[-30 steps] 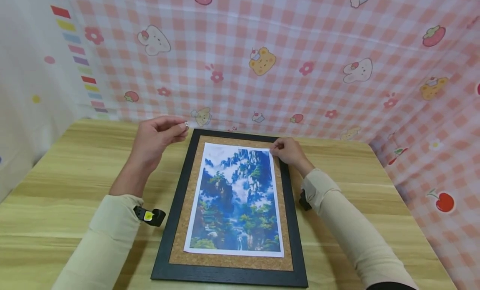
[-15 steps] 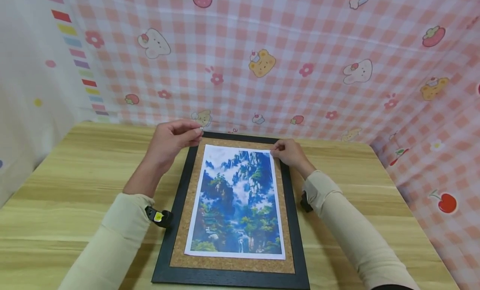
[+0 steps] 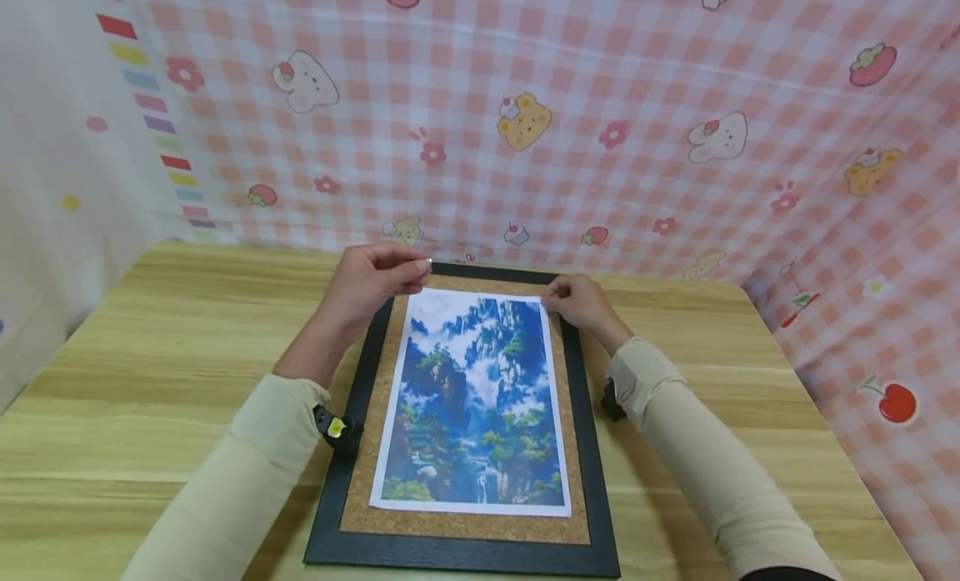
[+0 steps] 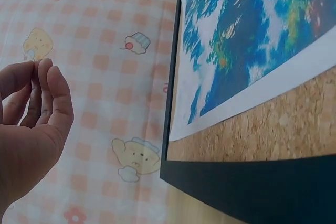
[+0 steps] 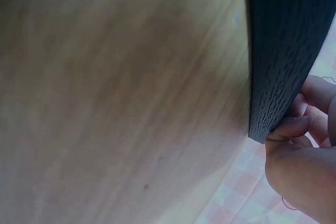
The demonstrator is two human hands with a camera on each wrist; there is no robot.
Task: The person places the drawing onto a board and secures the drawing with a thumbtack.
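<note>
A paper print (image 3: 480, 398) of blue mountains and green trees lies on a cork board (image 3: 465, 527) with a black frame (image 3: 450, 553). My left hand (image 3: 375, 281) is over the board's top left part, pinching a small shiny silvery piece (image 3: 429, 264) between thumb and fingertips; it is too small to make out further. In the left wrist view those fingertips (image 4: 44, 65) meet, and the piece is hidden. At the print's top right corner, my right hand (image 3: 583, 303) pinches the paper's edge with curled fingers. The right wrist view shows this hand (image 5: 304, 145) beyond the dark frame.
The board lies on a light wood-grain table (image 3: 187, 356). A pink checked cloth (image 3: 465, 89) with cartoon prints hangs right behind the table's back edge and along the right side. White cloth (image 3: 67, 256) hangs at the left.
My left hand has moved right with the silvery piece, from beside the board's top left corner to over its top edge. The right hand has stayed at the print's corner.
</note>
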